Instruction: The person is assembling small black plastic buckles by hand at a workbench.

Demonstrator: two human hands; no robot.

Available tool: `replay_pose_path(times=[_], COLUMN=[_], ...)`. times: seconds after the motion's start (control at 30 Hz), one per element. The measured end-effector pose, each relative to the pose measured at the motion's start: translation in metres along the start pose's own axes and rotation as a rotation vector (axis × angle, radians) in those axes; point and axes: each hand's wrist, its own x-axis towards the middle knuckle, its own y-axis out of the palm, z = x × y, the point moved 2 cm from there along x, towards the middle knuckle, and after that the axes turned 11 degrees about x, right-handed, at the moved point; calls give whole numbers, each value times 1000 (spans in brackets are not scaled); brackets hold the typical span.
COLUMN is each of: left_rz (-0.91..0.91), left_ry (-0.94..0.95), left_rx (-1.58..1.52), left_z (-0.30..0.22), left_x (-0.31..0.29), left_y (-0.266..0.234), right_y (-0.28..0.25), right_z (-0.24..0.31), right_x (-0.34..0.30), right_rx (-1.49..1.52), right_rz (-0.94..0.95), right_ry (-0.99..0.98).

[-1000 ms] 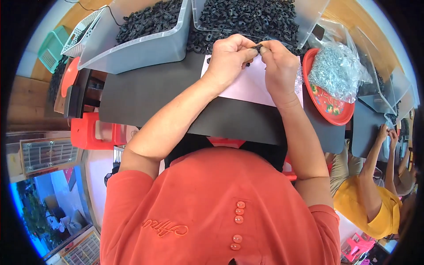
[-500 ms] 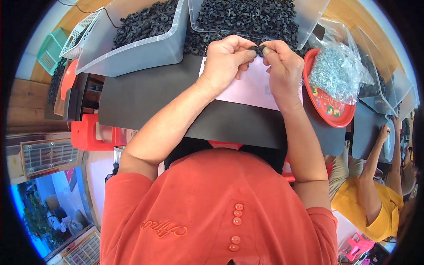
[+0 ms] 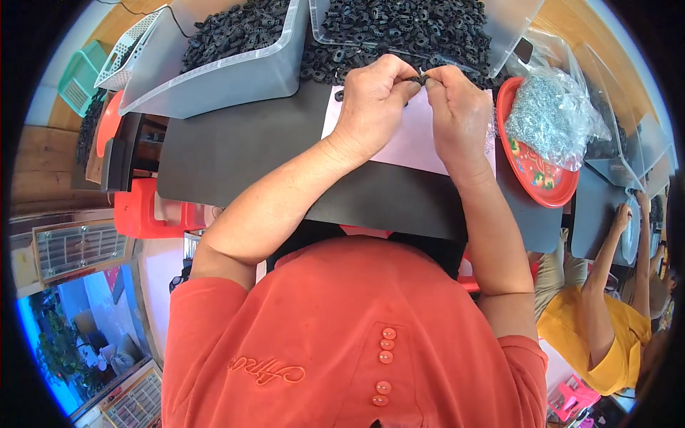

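Small black rubber ring part [image 3: 421, 77] pinched between fingertips of left hand [image 3: 374, 100] and right hand [image 3: 457, 107], over pink paper sheet [image 3: 414, 135]. Assembly step, likely; next needs firm press together.

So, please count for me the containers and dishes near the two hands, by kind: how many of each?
Clear plastic bins of small black ring parts: 2
Round red plastic plate under a clear bag of small metal parts: 1
White plastic basket: 1
Green plastic basket: 1
Total: 5

You are facing two clear bins [image 3: 235, 75] of countless black rings [image 3: 399, 28], one red plate [image 3: 531, 167], and one pink sheet [image 3: 414, 135].
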Motion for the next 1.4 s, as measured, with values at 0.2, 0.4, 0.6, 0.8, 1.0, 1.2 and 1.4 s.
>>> replay_pose_path(times=[0.2, 0.4, 0.6, 0.8, 1.0, 1.2, 1.4], left_rz=[-11, -37, 135, 104, 119, 116, 2], left_ry=[-53, 5, -341, -289, -320, -293, -44], left_rx=[-27, 41, -201, -146, -129, -74, 144], left_z=[3, 5, 3, 7, 4, 12, 7], left_x=[-4, -5, -1, -3, -2, -2, -2], left_y=[4, 3, 1, 2, -1, 1, -1], right_y=[6, 5, 5, 6, 9, 11, 9], right_z=[2, -1, -7, -6, -6, -7, -6], right_x=[-5, -2, -3, -4, -6, -7, -6], right_rx=[59, -8, 102, 67, -37, -8, 294], right_rz=[-89, -30, 27, 63, 40, 55, 2], right_ry=[33, -69, 106, 87, -42, -47, 167])
